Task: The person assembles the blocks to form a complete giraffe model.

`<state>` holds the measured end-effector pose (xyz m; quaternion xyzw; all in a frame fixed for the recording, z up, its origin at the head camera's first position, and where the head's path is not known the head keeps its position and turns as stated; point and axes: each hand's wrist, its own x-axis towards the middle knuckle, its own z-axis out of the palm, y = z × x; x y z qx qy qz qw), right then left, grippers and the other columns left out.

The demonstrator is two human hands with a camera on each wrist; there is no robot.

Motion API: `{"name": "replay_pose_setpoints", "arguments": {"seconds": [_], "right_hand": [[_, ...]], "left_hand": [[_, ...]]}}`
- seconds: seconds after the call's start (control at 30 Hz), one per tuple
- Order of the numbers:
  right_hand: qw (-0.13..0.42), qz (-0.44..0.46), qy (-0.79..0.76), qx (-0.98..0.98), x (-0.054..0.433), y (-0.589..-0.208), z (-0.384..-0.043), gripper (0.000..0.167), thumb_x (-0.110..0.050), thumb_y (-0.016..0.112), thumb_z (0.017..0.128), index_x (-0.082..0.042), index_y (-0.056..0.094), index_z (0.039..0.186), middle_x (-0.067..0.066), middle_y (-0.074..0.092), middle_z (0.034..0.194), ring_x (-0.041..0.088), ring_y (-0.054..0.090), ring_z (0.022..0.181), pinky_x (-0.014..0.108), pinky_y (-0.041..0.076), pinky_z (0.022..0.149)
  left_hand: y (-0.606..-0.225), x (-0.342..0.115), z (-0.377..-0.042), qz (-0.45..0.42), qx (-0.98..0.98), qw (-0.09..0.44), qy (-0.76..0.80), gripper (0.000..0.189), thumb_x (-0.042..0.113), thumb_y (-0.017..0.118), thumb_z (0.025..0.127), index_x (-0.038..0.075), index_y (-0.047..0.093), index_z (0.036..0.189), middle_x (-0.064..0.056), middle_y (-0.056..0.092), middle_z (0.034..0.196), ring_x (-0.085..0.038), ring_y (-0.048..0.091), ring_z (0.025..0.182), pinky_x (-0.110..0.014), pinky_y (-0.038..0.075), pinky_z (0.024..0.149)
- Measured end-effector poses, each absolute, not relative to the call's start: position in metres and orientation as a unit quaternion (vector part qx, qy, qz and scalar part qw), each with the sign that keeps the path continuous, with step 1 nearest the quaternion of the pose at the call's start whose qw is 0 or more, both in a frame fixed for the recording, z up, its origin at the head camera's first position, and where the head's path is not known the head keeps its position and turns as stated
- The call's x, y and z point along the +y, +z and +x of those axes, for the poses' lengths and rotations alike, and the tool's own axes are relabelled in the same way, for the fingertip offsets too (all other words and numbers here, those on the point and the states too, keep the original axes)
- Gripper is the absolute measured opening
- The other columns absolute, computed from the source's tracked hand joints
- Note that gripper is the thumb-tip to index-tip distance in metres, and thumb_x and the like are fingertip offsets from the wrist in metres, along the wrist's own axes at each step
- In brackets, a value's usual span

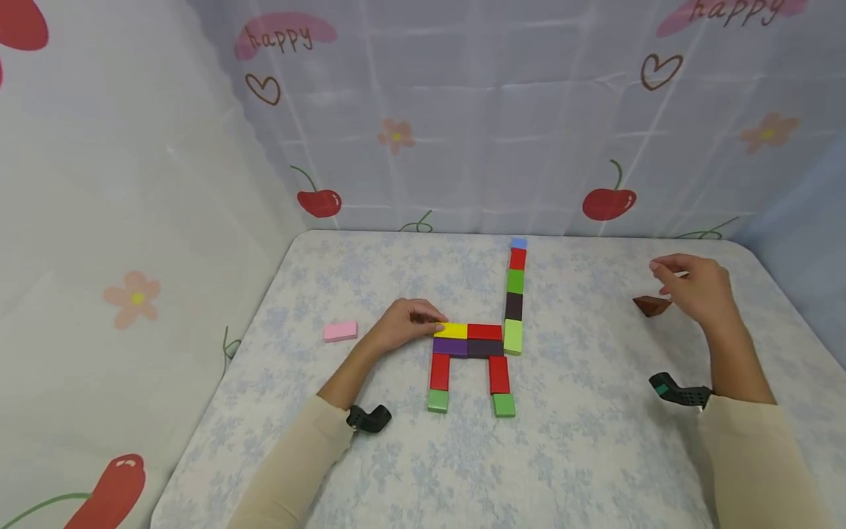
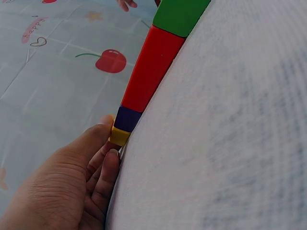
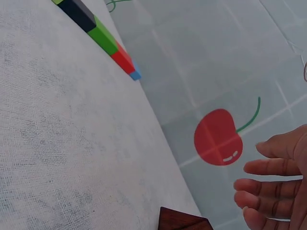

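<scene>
My left hand [image 1: 406, 323] pinches the yellow block [image 1: 452, 330] by its left end, thumb and fingertips on either side in the left wrist view. The yellow block lies flat beside a red block [image 1: 485, 332] and above a purple block [image 1: 451, 347]; a dark block [image 1: 485, 348] completes that cluster. Two red blocks extend below it like legs, each ending in a green block [image 1: 438, 400]. Off to the right, my right hand [image 1: 697, 288] hovers with relaxed fingers and nothing in them. Close by it is a dark brown wooden piece [image 1: 651, 306], partly hidden by the hand.
A column of coloured blocks [image 1: 514, 305] runs from the cluster's right side toward the back edge, with a blue block [image 1: 518, 243] at its far end. A pink block [image 1: 340, 332] lies alone at left. The table [image 1: 581, 455] has a pale floral cloth; patterned curtains [image 1: 476, 125] surround it.
</scene>
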<state>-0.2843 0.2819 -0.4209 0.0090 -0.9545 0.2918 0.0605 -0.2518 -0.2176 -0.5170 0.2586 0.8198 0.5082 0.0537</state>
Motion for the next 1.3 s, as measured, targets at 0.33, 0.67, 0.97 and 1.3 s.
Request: {"name": "replay_pose_setpoints", "arguments": {"seconds": [0.33,0.67,0.97,1.3], "right_hand": [[-0.074,-0.033,0.221,-0.972,0.306,-0.422,-0.278,0.061,-0.040,0.050,0.104,0.017,0.051,0.127,0.031,0.066,0.095,0.035,0.067,0.072,0.046,0.051,0.060],[-0.148,-0.006,0.273,-0.951,0.310,-0.441,-0.284,0.068,-0.041,0.056,0.103,0.020,0.048,0.130,0.024,0.066,0.092,0.023,0.066,0.072,0.038,0.058,0.064],[-0.128,0.022,0.289,-0.948,0.305,-0.446,-0.291,0.054,-0.025,0.064,0.100,0.019,0.052,0.128,0.031,0.064,0.100,0.023,0.065,0.074,0.035,0.056,0.064],[-0.088,0.062,0.329,-0.938,0.292,-0.456,-0.289,0.040,-0.011,0.061,0.102,0.015,0.055,0.133,0.040,0.055,0.120,0.033,0.069,0.088,0.032,0.060,0.068]], "left_hand": [[-0.514,-0.218,-0.250,0.252,0.827,0.056,0.500,0.016,0.020,0.077,0.093,0.018,0.081,0.108,0.006,0.074,0.101,-0.015,0.062,0.084,-0.027,0.051,0.072],[-0.517,-0.219,-0.251,0.256,0.821,0.056,0.506,0.016,0.019,0.078,0.092,0.017,0.081,0.108,0.005,0.074,0.101,-0.016,0.062,0.083,-0.028,0.052,0.071],[-0.514,-0.218,-0.251,0.253,0.820,0.050,0.511,0.015,0.018,0.078,0.092,0.017,0.081,0.106,0.004,0.074,0.100,-0.018,0.061,0.080,-0.028,0.050,0.068],[-0.518,-0.218,-0.251,0.250,0.825,0.057,0.503,0.015,0.021,0.077,0.093,0.020,0.081,0.107,0.006,0.073,0.101,-0.017,0.061,0.082,-0.028,0.050,0.070]]}}
